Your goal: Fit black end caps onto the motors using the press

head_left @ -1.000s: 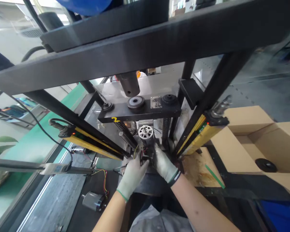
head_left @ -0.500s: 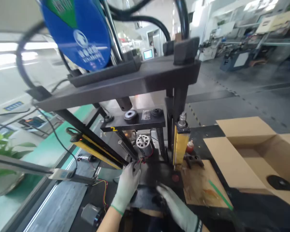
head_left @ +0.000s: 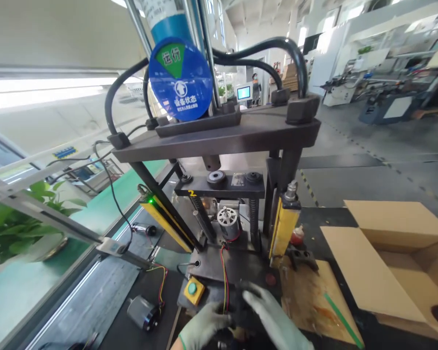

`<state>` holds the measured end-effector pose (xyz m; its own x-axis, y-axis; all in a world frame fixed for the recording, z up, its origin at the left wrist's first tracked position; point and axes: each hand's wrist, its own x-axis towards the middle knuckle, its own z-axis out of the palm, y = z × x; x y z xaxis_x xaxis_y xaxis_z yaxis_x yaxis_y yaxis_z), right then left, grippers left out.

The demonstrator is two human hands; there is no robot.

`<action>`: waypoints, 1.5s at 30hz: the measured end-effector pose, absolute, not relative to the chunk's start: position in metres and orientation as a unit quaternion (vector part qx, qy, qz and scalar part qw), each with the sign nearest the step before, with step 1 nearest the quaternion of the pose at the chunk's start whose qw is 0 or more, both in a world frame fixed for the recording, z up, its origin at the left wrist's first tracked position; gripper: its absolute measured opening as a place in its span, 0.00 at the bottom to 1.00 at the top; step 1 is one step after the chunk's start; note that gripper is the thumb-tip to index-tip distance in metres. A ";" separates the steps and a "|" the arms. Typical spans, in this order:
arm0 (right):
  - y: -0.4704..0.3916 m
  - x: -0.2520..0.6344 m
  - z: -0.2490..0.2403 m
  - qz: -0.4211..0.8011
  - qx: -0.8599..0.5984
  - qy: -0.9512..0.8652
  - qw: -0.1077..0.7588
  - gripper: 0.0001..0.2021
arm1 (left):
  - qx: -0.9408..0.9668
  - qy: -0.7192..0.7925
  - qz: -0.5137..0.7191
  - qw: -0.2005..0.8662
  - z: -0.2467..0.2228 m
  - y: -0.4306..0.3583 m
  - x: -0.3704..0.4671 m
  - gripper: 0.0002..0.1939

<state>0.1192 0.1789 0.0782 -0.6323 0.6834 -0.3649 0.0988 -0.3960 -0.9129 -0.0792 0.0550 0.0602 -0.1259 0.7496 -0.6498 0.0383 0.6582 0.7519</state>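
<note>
A motor (head_left: pixel 228 223) with a silvery slotted end stands upright on the press base, under the press's black plate (head_left: pixel 219 185). Its red and yellow wires (head_left: pixel 225 277) run forward across the base toward my hands. My gloved left hand (head_left: pixel 206 324) is curled at the near edge, close to the wire ends; what its fingers hold is hidden in the dark there. Facing it, my gloved right hand (head_left: pixel 272 313) bends its fingers around a blurred black part (head_left: pixel 244 301) whose kind I cannot make out.
A yellow box with a green button (head_left: pixel 192 289) sits left of my hands. Another motor (head_left: pixel 143 312) lies farther left. Yellow safety bars (head_left: pixel 284 228) flank the press. At right are a wooden board (head_left: pixel 308 301) and an open carton (head_left: pixel 390 272).
My left hand has drawn back from the motor's base toward me, and the wires now stretch forward. The button box shows now. My right hand stays near the front; the view has shifted.
</note>
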 end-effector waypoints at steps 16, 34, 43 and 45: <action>0.306 -0.025 0.129 0.314 -0.484 -0.686 0.444 0.21 | 0.329 0.784 0.320 0.417 0.025 0.011 -0.140 0.42; 0.294 -0.049 0.140 0.329 -0.531 -0.632 0.459 0.23 | 0.383 0.743 0.321 0.445 0.018 0.006 -0.166 0.37; 0.291 -0.061 0.139 0.270 -0.591 -0.603 0.463 0.16 | 0.424 0.725 0.284 0.463 0.036 0.021 -0.150 0.37; 0.291 -0.060 0.141 0.273 -0.579 -0.612 0.464 0.15 | 0.424 0.723 0.286 0.464 0.036 0.024 -0.145 0.37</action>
